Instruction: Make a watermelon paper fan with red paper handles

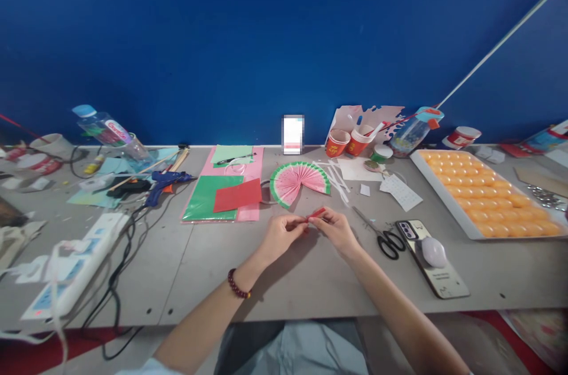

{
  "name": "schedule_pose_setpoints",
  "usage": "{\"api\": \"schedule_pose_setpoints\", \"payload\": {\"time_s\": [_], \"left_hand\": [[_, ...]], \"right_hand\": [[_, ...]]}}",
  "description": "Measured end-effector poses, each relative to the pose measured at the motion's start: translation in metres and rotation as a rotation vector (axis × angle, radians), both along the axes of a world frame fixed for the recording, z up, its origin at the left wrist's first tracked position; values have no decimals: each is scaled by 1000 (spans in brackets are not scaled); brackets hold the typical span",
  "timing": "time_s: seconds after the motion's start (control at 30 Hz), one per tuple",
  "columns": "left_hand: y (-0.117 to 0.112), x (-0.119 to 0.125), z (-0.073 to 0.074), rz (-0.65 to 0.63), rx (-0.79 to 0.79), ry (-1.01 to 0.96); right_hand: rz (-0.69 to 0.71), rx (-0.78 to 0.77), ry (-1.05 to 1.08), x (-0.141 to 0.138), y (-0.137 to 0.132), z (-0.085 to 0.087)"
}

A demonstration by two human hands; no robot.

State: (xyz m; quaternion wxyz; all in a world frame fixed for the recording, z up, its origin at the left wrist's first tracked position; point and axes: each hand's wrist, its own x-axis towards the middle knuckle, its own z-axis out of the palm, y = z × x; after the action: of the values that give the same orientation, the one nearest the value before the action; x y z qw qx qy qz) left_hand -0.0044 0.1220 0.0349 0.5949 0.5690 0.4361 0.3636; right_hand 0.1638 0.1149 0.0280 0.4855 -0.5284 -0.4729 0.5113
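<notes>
My left hand (282, 233) and my right hand (336, 227) meet over the middle of the grey table (213, 268). Both pinch a small folded piece of red paper (316, 213) between the fingertips. A bead bracelet (237, 286) circles my left wrist. Just behind the hands lies a paper fan coloured like a watermelon slice (298, 181). To its left, a red sheet (238, 195) lies over green and pink paper sheets (206, 197).
Black-handled scissors (385, 238) and a phone (432, 256) lie right of my hands. A tray of orange balls (490, 194) sits far right. Red paper cups (348, 141) and white paper strips (336, 177) stand behind. A blue glue gun (164, 183), power strip (75, 265) and cables fill the left.
</notes>
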Motion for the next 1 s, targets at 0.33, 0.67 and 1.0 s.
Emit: {"api": "schedule_pose_setpoints", "payload": {"time_s": [0.33, 0.67, 1.0], "left_hand": [[2, -2, 1, 5, 65, 93], [1, -3, 2, -1, 66, 89], [2, -2, 4, -49, -17, 45]], "right_hand": [[-77, 21, -10, 0, 0, -1], [-22, -48, 45, 0, 0, -1], [-41, 69, -42, 0, 0, -11]]}}
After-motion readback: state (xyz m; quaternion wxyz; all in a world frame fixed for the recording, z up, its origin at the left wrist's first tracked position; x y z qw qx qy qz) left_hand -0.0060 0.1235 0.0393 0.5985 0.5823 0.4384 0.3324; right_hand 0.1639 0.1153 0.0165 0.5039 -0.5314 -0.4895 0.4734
